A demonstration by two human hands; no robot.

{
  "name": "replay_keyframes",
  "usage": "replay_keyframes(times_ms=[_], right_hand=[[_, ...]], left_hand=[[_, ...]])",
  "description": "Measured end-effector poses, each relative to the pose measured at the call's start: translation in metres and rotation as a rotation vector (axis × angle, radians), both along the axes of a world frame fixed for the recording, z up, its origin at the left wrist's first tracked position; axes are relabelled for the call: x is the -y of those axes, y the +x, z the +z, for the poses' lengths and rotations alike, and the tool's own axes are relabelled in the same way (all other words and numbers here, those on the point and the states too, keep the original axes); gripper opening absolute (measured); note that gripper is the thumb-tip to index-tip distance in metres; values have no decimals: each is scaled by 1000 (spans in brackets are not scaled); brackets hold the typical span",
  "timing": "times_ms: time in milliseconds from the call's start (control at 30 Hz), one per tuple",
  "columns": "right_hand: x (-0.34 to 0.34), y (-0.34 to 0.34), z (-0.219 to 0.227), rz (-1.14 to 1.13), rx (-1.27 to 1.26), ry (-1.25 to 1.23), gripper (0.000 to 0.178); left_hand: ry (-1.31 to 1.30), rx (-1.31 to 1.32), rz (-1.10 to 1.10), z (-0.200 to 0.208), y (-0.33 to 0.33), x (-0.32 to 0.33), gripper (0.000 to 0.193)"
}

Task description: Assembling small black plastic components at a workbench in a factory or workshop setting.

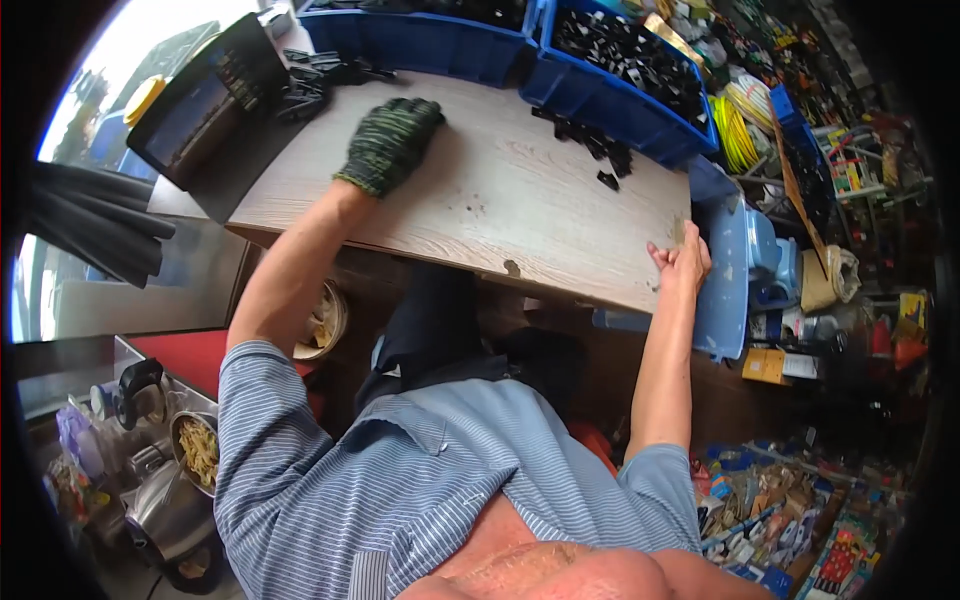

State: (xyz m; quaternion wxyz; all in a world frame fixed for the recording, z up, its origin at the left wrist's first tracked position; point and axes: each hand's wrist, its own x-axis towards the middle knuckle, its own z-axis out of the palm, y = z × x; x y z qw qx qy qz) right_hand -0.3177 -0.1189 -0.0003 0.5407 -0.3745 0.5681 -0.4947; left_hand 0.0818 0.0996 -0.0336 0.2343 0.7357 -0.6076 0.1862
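From where I stand, in the head view, the loose bits worry me most. A tangled heap of dark, narrow, clip-like pieces lies on the pale wood-grain desk at the upper left of the frame, and a careless backward sweep of the left hand, in its dark green and black knitted glove, could scatter it. At the upper right, a straggling row of small black plastic pieces sits outside the deep blue plastic bin; a brush of a sleeve or wrist could send some toward the desk's right edge, and perhaps down into the light blue plastic bin beside it.

As for the fingers, the gloved ones lie palm down in the upper middle, loosely bent; I can't tell whether anything is tucked beneath them. The heap lies above and to the left of them, near but apart, while the black row is well off to their right. The bare right hand is at the desk's right edge, its fingers partly spread with nothing visible in them; the row lies above and to the left, apart from them.
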Motion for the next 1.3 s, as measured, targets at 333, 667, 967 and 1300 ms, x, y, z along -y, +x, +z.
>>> replay_keyframes(times_ms=[333,667,967,1300], right_hand=[[3,62,-7,419,-375,-6,27],[1,85,-7,554,-847,-287,28],[-7,71,-24,605,-347,-63,21],[-73,83,-20,833,46,-98,17]], left_hand=[[39,-31,102,10,-18,20,21],[28,-40,-83,12,-43,22,19],[-231,-209,89,14,-66,13,24],[-191,-719,-370,-5,-170,41,32]])
